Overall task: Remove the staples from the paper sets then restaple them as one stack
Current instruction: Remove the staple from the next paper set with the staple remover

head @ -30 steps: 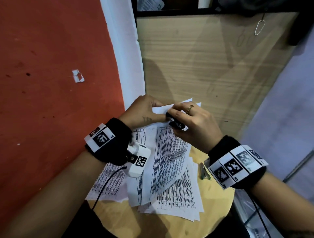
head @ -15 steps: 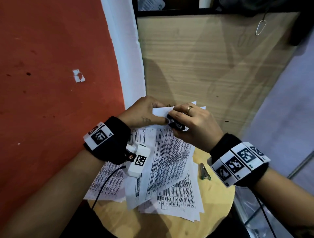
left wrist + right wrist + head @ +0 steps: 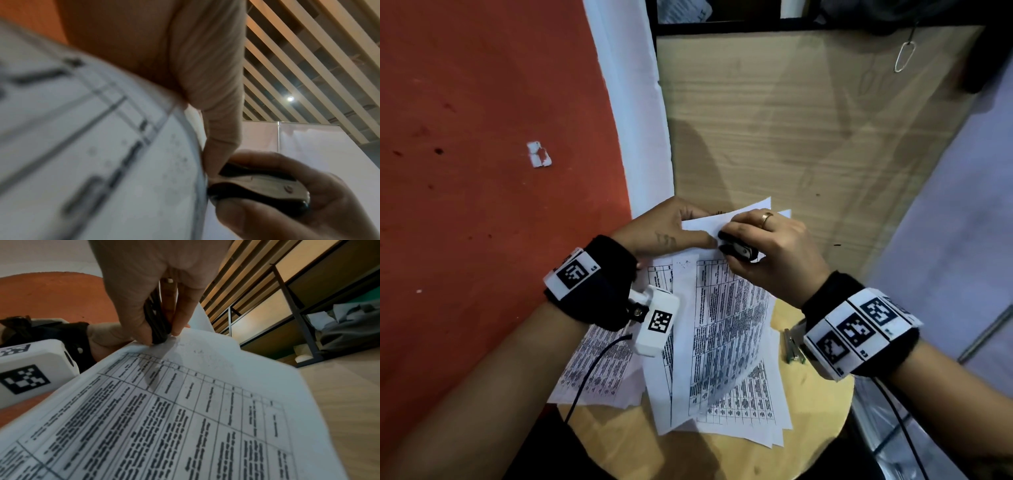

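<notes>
A set of printed table sheets (image 3: 722, 325) is lifted at its top edge above a round wooden table (image 3: 822, 421). My left hand (image 3: 671, 229) pinches the top left corner of that paper set (image 3: 102, 162). My right hand (image 3: 767, 246) grips a black staple remover (image 3: 738, 248) and holds its jaws against the paper's top corner. The staple remover (image 3: 259, 186) shows its metal hinge in the left wrist view. In the right wrist view its black tip (image 3: 158, 331) touches the sheet (image 3: 185, 410). The staple itself is hidden.
More printed sheets (image 3: 599, 373) lie spread on the table under the lifted set. A strip of staples (image 3: 792, 346) lies by the table's right edge. A red wall (image 3: 482, 171) is at the left, a wooden panel (image 3: 791, 137) behind.
Both hands and the paper corner have shifted slightly up and away together. The grips look the same.
</notes>
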A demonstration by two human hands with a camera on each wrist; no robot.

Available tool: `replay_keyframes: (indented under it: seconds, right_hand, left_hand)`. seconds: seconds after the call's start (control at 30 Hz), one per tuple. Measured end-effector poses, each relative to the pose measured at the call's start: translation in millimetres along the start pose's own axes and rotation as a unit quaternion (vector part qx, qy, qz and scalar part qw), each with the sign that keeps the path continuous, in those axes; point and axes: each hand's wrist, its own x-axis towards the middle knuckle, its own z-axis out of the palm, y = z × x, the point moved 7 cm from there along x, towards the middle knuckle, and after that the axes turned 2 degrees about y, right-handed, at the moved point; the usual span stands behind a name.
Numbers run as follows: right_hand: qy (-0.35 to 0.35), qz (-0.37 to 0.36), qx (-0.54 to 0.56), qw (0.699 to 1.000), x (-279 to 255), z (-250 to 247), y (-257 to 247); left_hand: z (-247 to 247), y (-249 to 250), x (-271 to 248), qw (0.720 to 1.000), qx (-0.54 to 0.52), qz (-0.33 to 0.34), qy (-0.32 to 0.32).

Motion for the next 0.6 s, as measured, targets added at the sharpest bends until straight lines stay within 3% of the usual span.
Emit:
replay_keyframes:
  seconds: [0.33, 0.6]
  right_hand:
    - [0.011, 0.068, 0.078, 0.995, -5, -5, 9]
    - [0.061, 0.118, 0.127, 0.983, -5, -9, 12]
  left_hand:
    - [0, 6, -1, 0.996, -0.085, 0.023, -0.001]
    - [-1, 3, -5, 0.988, -0.152, 0.018, 0.023]
